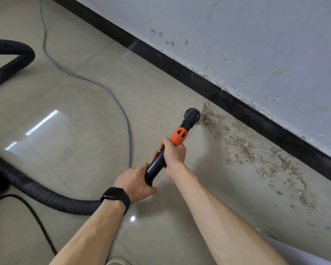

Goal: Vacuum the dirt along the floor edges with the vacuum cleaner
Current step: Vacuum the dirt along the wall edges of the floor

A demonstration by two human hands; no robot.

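Gripping the black wand (157, 165) with both hands, left hand (136, 180) behind, right hand (174, 152) nearer the nozzle (192, 115), a person steers suction into brown dirt (243, 146) beside the black baseboard (237, 108).

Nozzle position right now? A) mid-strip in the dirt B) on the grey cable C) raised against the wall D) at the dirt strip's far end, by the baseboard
D: the nozzle sits at the far end of the dirt, just short of the black baseboard; the left hand and right hand both grip the wand.
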